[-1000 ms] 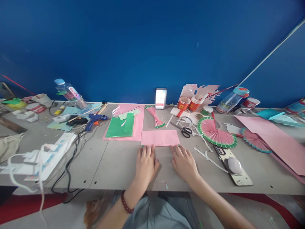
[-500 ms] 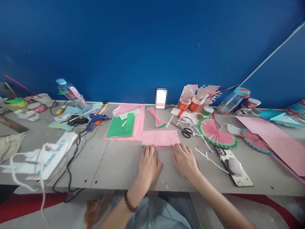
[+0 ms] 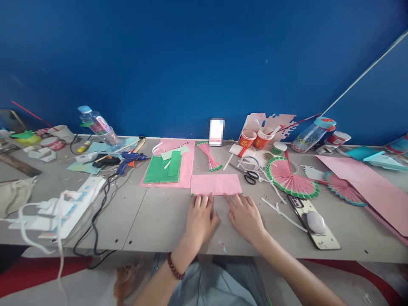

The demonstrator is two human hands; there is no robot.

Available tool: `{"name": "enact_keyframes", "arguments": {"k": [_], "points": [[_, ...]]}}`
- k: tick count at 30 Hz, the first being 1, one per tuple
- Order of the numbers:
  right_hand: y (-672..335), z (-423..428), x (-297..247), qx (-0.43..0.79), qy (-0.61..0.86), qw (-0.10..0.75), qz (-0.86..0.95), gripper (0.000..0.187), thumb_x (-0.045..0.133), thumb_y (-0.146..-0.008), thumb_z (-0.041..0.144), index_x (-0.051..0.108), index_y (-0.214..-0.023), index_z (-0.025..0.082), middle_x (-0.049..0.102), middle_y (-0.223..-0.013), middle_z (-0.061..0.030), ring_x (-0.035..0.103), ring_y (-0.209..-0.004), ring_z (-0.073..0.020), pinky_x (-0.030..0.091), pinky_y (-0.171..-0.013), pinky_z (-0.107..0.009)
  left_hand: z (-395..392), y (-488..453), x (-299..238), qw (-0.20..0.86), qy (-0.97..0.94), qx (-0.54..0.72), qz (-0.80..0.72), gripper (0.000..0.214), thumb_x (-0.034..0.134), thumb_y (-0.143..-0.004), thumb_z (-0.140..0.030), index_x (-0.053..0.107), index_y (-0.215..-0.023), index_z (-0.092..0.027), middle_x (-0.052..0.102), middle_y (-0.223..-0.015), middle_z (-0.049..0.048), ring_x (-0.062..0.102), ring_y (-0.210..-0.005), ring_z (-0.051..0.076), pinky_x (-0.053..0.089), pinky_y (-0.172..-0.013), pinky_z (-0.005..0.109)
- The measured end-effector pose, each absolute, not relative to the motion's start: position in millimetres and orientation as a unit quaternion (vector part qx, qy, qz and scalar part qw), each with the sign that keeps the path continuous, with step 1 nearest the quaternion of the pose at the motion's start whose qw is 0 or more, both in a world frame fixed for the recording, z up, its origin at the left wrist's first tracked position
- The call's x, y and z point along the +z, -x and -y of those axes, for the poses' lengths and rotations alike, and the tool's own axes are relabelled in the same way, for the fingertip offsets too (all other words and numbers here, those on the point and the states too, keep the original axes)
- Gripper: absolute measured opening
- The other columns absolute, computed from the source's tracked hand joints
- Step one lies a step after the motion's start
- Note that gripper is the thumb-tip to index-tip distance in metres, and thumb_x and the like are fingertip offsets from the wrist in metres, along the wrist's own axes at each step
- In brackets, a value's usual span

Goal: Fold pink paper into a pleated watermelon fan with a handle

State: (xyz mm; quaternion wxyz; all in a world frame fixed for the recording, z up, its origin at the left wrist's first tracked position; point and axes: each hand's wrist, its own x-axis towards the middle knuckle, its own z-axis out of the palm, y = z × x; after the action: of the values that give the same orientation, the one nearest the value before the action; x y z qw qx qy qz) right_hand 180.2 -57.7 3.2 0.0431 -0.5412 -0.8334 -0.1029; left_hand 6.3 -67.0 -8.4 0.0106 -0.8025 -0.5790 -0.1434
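A small pink paper rectangle (image 3: 216, 184) with a thin green near edge lies flat on the grey table (image 3: 153, 221). My left hand (image 3: 199, 217) rests palm down just in front of it, fingers stretched out, their tips touching the paper's near edge left of centre. Beside it my right hand (image 3: 245, 216) also lies flat and open, with its fingertips on the same edge toward the right end. Neither hand holds anything.
Green and pink sheets (image 3: 167, 168) lie behind the paper, black scissors (image 3: 250, 175) and a watermelon paper fan (image 3: 289, 177) to the right. A phone with a stone on it (image 3: 314, 222) sits near the front edge. Left: a glue gun (image 3: 129, 159), power strip (image 3: 68, 204), cables, bottle (image 3: 97, 124).
Both hands have shifted slightly inward along the paper's near edge, so they now lie closer together. The paper has stayed in place.
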Motion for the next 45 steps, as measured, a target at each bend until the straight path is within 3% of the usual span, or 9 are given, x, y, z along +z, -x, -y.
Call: {"name": "enact_keyframes", "arguments": {"k": [7,16,23,29,45], "points": [[-176.2,55.8,7.7,-0.105,0.545,0.026,0.831,0.040,0.048,-0.085,0.023,0.054,-0.124,0.018,0.060,-0.100,-0.0107,0.050,-0.098,-0.0258,0.031,-0.084,-0.039,66.5,-9.1,-3.7,0.015,0.802,-0.134,0.582,0.053,0.048,-0.081,-0.026,0.045,-0.132,-0.011,0.052,-0.116,0.0131,0.042,-0.109,0.030,0.036,-0.097,0.046],[-175.5,54.8,11.6,-0.083,0.553,0.005,0.829,0.040,0.047,-0.085,0.023,0.053,-0.125,0.019,0.059,-0.101,-0.0112,0.049,-0.099,-0.0267,0.028,-0.084,-0.039,66.1,-10.8,-4.0,0.023,0.803,-0.124,0.582,0.054,0.050,-0.082,-0.030,0.043,-0.135,-0.021,0.053,-0.110,0.0105,0.043,-0.105,0.029,0.034,-0.098,0.048],[-173.2,58.0,6.2,-0.092,0.539,0.018,0.837,0.051,0.049,-0.084,0.029,0.045,-0.134,0.023,0.057,-0.109,-0.0122,0.045,-0.105,-0.0307,0.028,-0.088,-0.041,66.7,-13.2,-7.0,0.019,0.795,-0.128,0.593,0.054,0.049,-0.081,-0.028,0.043,-0.134,-0.020,0.052,-0.115,0.0121,0.043,-0.110,0.030,0.032,-0.101,0.049],[-169.4,56.6,12.2,-0.081,0.550,0.011,0.831,0.043,0.048,-0.084,0.030,0.051,-0.127,0.026,0.057,-0.104,-0.0111,0.047,-0.097,-0.0299,0.029,-0.082,-0.041,67.2,-12.0,-14.3,0.016,0.802,-0.129,0.584,0.054,0.047,-0.082,-0.027,0.043,-0.134,-0.017,0.046,-0.130,0.0137,0.040,-0.118,0.031,0.029,-0.104,0.050],[-175.9,61.0,2.5,-0.071,0.560,0.047,0.824,0.048,0.048,-0.083,0.024,0.048,-0.131,0.022,0.057,-0.112,-0.0117,0.042,-0.108,-0.0304,0.033,-0.085,-0.041,67.3,-13.8,-8.4,0.006,0.805,-0.149,0.575,0.054,0.051,-0.080,-0.025,0.044,-0.134,-0.021,0.050,-0.118,0.0117,0.041,-0.114,0.030,0.027,-0.104,0.053]]}}
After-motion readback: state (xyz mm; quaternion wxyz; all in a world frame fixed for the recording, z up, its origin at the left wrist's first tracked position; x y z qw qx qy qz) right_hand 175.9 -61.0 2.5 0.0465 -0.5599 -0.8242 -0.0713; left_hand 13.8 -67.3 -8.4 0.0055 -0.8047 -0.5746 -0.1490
